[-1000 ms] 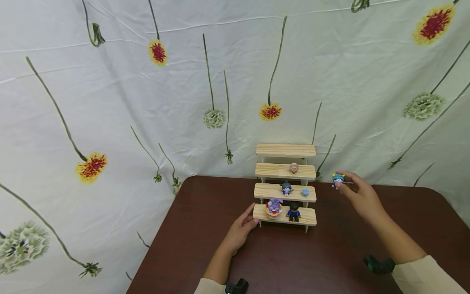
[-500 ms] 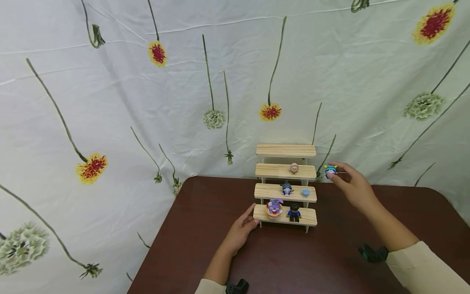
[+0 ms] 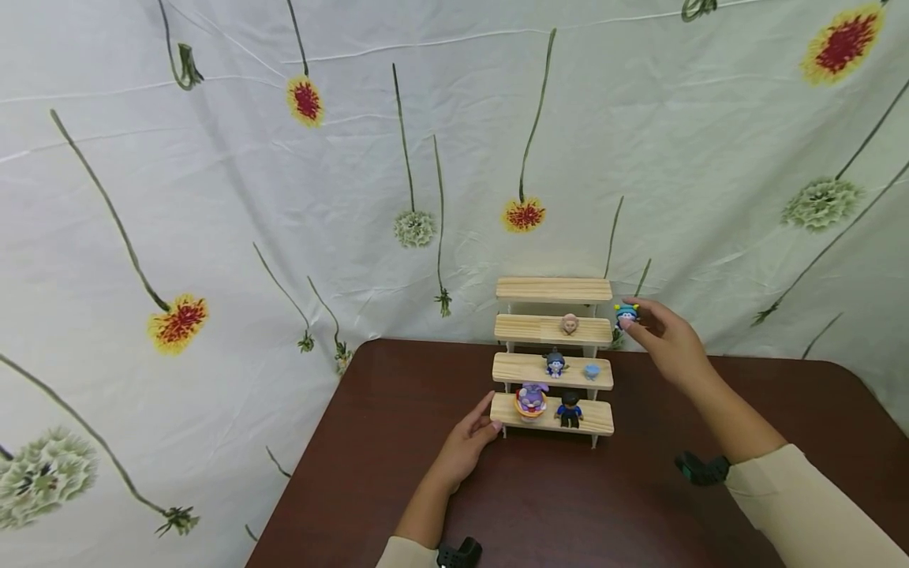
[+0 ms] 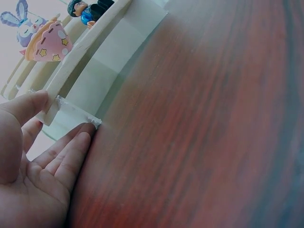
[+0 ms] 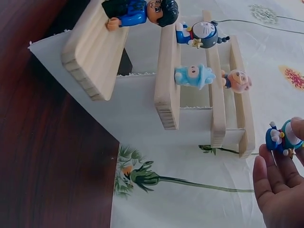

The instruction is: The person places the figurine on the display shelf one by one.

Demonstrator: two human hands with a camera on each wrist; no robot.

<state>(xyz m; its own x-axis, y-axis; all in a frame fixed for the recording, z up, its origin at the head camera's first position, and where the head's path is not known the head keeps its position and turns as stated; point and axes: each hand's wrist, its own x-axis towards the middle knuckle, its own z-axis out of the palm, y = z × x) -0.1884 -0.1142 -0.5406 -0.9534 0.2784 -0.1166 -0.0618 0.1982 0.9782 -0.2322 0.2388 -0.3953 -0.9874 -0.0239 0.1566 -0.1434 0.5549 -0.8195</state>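
My right hand (image 3: 671, 345) pinches a small figurine (image 3: 626, 315) with a teal hat and yellow knobs, just right of the upper shelves of a wooden tiered stand (image 3: 554, 289). In the right wrist view the figurine (image 5: 284, 138) shows blue and white between thumb and fingers, apart from the shelves. My left hand (image 3: 465, 448) rests against the left end of the bottom shelf. The left wrist view has its thumb (image 4: 35, 102) touching the board's end and its other fingers fairly straight along the clear side support (image 4: 78, 111).
On the bottom shelf are a purple rabbit figurine (image 3: 531, 400) and a black-haired figure (image 3: 569, 410). Above them sit a dark-hatted figurine (image 3: 555, 364) and a light-blue one (image 3: 592, 371). A pinkish figurine (image 3: 570, 324) is one tier higher. Behind the brown table (image 3: 568, 505) hangs a flowered cloth (image 3: 341, 197).
My right hand has carried the teal-hatted figurine left and upward, closer to the stand's right side. The left hand has kept its place on the bottom shelf's end.
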